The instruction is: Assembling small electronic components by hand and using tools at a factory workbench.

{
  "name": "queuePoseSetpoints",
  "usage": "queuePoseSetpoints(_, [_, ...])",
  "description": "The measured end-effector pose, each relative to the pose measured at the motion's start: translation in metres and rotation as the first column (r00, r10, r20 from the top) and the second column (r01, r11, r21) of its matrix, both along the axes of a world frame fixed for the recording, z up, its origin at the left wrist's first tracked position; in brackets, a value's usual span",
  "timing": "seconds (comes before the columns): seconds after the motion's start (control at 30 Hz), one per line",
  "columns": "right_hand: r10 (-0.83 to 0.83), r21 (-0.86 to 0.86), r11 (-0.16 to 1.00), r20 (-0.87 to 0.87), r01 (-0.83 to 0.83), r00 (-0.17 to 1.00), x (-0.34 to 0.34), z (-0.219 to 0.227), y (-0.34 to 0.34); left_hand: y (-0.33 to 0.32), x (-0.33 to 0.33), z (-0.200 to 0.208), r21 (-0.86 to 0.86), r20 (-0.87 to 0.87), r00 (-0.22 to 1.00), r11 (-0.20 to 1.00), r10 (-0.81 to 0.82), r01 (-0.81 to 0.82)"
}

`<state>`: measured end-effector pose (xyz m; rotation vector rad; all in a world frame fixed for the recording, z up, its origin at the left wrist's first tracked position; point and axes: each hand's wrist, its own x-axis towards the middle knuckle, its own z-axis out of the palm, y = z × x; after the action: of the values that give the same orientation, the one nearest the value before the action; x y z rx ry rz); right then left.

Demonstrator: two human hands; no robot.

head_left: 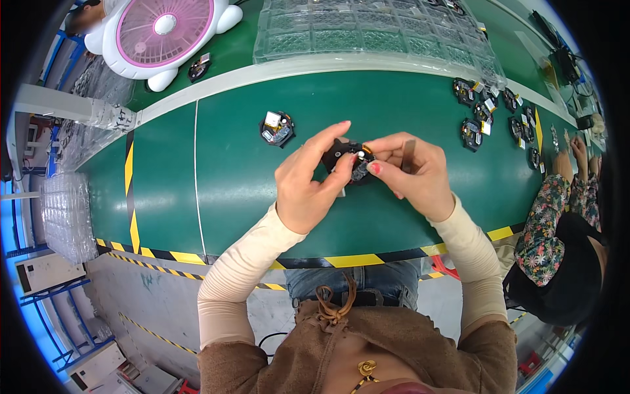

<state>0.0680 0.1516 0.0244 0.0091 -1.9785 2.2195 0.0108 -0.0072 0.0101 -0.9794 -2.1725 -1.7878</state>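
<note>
Green desk [249, 210]. Clear plastic trays [384, 33] far side; white-pink fan [165, 25] far left. Left hand [306, 180]: fingers clamped on black round device [340, 151], index raised. Right hand [418, 172]: thumb and index at device's right edge, can't tell if clamped. Held device mid-desk; similar unit [277, 129] just left; more units [471, 133] far right.
</note>
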Motion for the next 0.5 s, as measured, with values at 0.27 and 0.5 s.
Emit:
queuePoseSetpoints(0.27, [0.212, 0.102, 0.968, 0.165, -0.230, 0.963, -0.006, 0.015, 0.022, -0.002, 0.009, 0.010, -0.032, 0.204, 0.959, 0.978, -0.196, 0.206])
queuePoseSetpoints(0.5, [0.113, 0.010, 0.993, 0.155, -0.116, 0.981, -0.001, -0.001, 0.010, 0.002, 0.002, 0.012, -0.194, -0.082, 0.985, 0.972, -0.154, 0.136])
